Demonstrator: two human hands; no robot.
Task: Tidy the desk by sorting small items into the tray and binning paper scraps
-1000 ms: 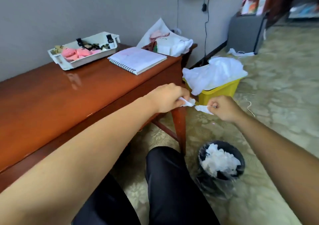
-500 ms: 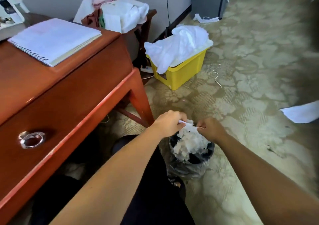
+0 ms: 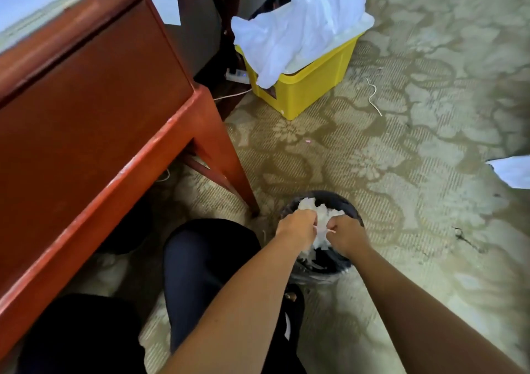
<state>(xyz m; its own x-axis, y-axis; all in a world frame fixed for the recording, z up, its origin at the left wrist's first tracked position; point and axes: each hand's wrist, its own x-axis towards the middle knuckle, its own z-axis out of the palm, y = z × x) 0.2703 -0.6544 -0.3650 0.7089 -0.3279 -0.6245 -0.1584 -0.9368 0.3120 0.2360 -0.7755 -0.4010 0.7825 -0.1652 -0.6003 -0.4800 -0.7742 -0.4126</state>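
Left hand (image 3: 296, 227): fingers curled tight, knuckles up, pinching one end of a thin paper scrap (image 3: 323, 231); it sits right over the near-left rim of the bin (image 3: 345, 201).
Right hand (image 3: 348, 237): curled the same way and pinching the other end of the scrap, over the near-right rim of the bin.
Paper scrap: a small pale strip stretched between the two hands, just above the heap in the bin.
Bin: small, round and black, on the floor just beside the foot of the desk's corner leg; crumpled white scraps (image 3: 314, 208) fill it.
Desk (image 3: 86, 101): red-brown wood, only its right end and corner leg in view; something white and blurred lies at its far edge.
Yellow box (image 3: 309, 87): on the floor beyond the desk's corner, well apart from the bin, with white plastic sheeting (image 3: 304, 23) draped over its rim.
Floor (image 3: 401, 158): patterned carpet; a loose white sheet (image 3: 513, 171) lies at the right edge of view, and a thin pale string (image 3: 374, 98) near the yellow box.
Person: a knee in dark trousers (image 3: 206, 253) beside the bin.
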